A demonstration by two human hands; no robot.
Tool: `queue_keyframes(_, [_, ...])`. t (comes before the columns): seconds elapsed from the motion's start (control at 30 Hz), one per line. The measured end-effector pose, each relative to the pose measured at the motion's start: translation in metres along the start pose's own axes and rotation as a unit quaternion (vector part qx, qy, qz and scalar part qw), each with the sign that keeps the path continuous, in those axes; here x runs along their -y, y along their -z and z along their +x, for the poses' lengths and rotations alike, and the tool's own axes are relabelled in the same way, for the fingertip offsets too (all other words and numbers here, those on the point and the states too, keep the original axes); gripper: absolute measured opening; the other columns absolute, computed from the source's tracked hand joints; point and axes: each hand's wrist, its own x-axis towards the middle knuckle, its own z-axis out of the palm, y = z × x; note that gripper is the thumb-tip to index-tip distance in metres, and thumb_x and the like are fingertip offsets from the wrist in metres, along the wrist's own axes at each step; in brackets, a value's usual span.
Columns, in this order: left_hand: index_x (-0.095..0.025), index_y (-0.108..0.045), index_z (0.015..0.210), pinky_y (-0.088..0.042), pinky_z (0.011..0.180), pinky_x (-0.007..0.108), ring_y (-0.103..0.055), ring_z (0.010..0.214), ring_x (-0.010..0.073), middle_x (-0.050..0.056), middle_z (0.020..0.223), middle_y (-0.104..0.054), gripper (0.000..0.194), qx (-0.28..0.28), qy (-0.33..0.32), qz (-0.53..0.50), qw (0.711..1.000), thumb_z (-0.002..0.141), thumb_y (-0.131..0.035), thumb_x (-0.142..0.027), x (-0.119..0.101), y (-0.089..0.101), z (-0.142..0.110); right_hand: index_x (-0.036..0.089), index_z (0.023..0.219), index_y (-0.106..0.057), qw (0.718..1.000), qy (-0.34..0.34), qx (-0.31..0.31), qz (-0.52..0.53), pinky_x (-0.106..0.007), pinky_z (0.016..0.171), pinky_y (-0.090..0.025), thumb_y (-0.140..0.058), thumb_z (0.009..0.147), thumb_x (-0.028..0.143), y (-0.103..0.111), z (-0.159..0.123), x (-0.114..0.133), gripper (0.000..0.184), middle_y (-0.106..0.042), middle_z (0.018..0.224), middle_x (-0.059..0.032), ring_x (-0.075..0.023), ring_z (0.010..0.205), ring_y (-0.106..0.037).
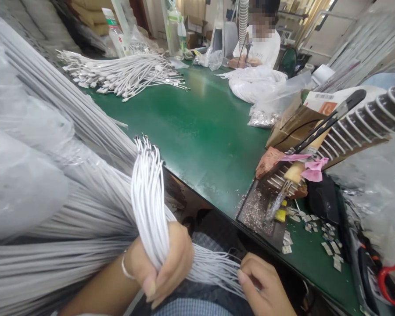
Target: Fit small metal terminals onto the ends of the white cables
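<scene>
Clock positions are taken from the middle of the view. The bundle (148, 184) of white cables is at 8 o'clock, clear of the tabletop (197, 127), near its front edge. The left hand (167, 259), at 7 o'clock, has its fingers wrapped tightly around the bundle. The right hand (266, 285), at 5 o'clock, has its fingers curled narrow beside the trailing cable ends; whether they grip a strand cannot be told. Progress: one bundle is gathered in the grasp; its upper ends show small dark tips, too small to identify. The stock (95, 219) at 8 to 9 o'clock lies outside the grasp, so the work appears only partly complete. The heap (118, 74) at 10 o'clock carries end fittings; its origin cannot be determined. Count: bundle, one; heap, one; pile (260, 81) of pale cables at 1 o'clock, one; bag (265, 118) of shiny parts at 2 o'clock, one; iron (294, 172) at 3 o'clock, one; tray (250, 219) at 4 o'clock, one; red handle (391, 287) at 4 o'clock, one; hoses, two, at 1 (243, 19) and 3 o'clock (375, 116); co-worker (261, 48) at 1 o'clock, one. Individual strands and loose metal pieces (332, 245) are too numerous to count reliably.
</scene>
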Motion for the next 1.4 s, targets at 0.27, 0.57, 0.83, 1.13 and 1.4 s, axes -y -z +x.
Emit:
queue_keyframes(0.27, [-0.022, -0.056, 0.049, -0.042, 0.032, 0.024, -0.051, 0.030, 0.0159, 0.004, 0.033, -0.051, 0.037, -0.020, -0.016, -0.108, 0.994, 0.067, -0.074, -0.048, 0.073, -0.005, 0.006, 0.020, 0.066, -0.045, 1.000, -0.020, -0.001, -0.003, -0.023, 0.052, -0.038, -0.045, 0.094, 0.022, 0.005, -0.001, 0.001, 0.028, -0.047, 0.063, 0.0018, -0.0120, 0.057, -0.049])
queue_keyframes(0.57, [-0.016, -0.061, 0.066, -0.035, 0.035, 0.020, -0.044, 0.035, 0.0098, -0.002, 0.045, -0.050, 0.039, -0.313, -0.030, -0.178, 0.932, 0.066, -0.077, -0.051, 0.129, -0.012, 0.000, 0.019, 0.068, -0.051, 0.999, -0.038, 0.012, -0.005, -0.024, 0.054, -0.040, -0.047, 0.093, 0.020, 0.005, 0.000, 0.006, 0.025, -0.050, 0.065, 0.0005, -0.0128, 0.059, -0.051])
queue_keyframes(0.83, [-0.014, -0.063, 0.074, -0.029, 0.041, 0.020, -0.038, 0.038, 0.0083, -0.005, 0.042, -0.047, 0.034, -0.437, 0.004, -0.096, 0.894, 0.076, -0.073, -0.047, 0.126, -0.012, -0.005, 0.020, 0.087, -0.063, 0.996, -0.071, -0.046, 0.016, -0.025, 0.061, -0.047, -0.052, 0.092, 0.018, -0.003, -0.001, 0.006, 0.013, -0.060, 0.078, -0.0027, -0.0152, 0.070, -0.059])
queue_keyframes(1.13, [-0.014, -0.065, 0.072, -0.034, 0.044, 0.022, -0.044, 0.041, 0.0102, -0.002, 0.047, -0.054, 0.038, -0.421, 0.090, -0.022, 0.902, 0.075, -0.073, -0.051, 0.119, -0.019, -0.004, 0.021, 0.103, -0.066, 0.988, -0.090, -0.115, 0.060, -0.023, 0.054, -0.044, -0.057, 0.089, 0.020, -0.011, 0.012, 0.010, 0.017, -0.056, 0.078, -0.0013, -0.0130, 0.064, -0.056])
queue_keyframes(1.4, [-0.013, -0.065, 0.067, -0.044, 0.056, 0.024, -0.056, 0.054, 0.0134, 0.002, 0.057, -0.062, 0.039, -0.426, 0.095, -0.004, 0.900, 0.076, -0.072, -0.050, 0.111, -0.020, 0.000, 0.018, 0.071, -0.054, 0.981, -0.113, -0.120, 0.106, -0.024, 0.053, -0.038, -0.050, 0.091, 0.024, -0.011, 0.017, 0.015, 0.022, -0.047, 0.066, 0.0020, -0.0117, 0.057, -0.046])
